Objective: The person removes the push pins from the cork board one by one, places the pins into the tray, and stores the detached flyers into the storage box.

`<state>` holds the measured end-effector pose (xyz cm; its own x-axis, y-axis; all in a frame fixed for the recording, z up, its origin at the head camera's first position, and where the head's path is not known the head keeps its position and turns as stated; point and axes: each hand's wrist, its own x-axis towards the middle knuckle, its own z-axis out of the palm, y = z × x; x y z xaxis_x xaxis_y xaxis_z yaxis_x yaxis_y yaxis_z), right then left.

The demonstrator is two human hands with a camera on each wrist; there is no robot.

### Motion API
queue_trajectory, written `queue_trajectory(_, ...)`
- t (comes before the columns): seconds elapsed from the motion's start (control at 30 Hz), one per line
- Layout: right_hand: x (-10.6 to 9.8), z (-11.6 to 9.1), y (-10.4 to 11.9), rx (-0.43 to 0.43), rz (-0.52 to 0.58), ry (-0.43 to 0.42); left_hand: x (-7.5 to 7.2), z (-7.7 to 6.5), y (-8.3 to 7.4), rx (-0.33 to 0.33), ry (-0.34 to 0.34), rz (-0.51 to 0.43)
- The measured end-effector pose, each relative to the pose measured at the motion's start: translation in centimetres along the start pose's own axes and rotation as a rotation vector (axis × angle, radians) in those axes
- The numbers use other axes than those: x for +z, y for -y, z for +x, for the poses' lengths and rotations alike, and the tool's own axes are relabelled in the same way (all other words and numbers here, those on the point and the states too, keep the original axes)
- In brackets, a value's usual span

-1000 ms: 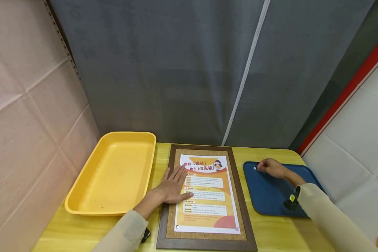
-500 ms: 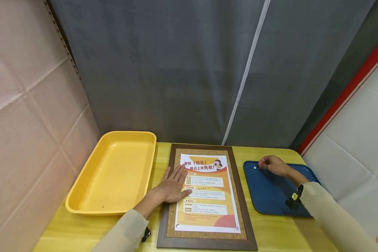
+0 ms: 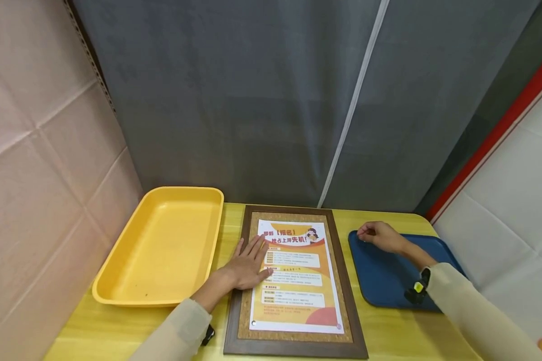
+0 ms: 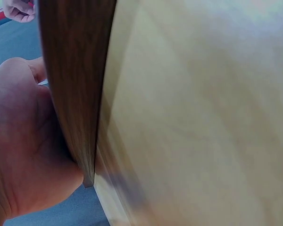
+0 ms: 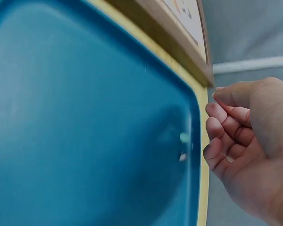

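Observation:
My left hand [image 3: 247, 265] lies flat with spread fingers on the left side of a printed orange-and-white poster [image 3: 293, 306]. That sheet lies on a cork board [image 3: 246, 321] in a dark brown frame [image 3: 293, 348]; small round pins show at its lower left [image 3: 254, 323] and lower right [image 3: 339, 327] corners. My right hand [image 3: 381, 236] hovers over the far left corner of a blue tray [image 3: 397, 286], fingers curled and thumb close to the index finger; I cannot tell whether it pinches anything. In the right wrist view, a green bit [image 5: 184, 137] and a pinkish bit [image 5: 182, 157] lie near the tray's rim.
A deep yellow tray [image 3: 162, 250] stands left of the board on the yellow wood-grain table [image 3: 397, 331]. Grey cloth [image 3: 253, 110] hangs behind the table, and pale panels close off the left [image 3: 49, 200] and right [image 3: 515, 210] sides.
My right hand has shifted slightly left over the tray corner, now covering the small pale bit that showed there in the earlier head frames. The left hand stays on the poster.

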<state>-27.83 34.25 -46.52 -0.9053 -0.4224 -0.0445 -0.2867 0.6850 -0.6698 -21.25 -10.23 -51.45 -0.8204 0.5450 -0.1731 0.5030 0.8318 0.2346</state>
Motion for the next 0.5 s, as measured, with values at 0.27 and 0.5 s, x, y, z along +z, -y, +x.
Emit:
queue_trajectory(0.27, 1.6, 0.5, 2.6, -0.082, -0.002, -0.001, 0.1, 0.1, 0.0, -0.001, -0.001, -0.002)
queue_trajectory(0.5, 3.0, 0.6, 5.0, -0.124, 0.005, 0.026, 0.1, 0.1, 0.1, 0.010, -0.007, -0.007)
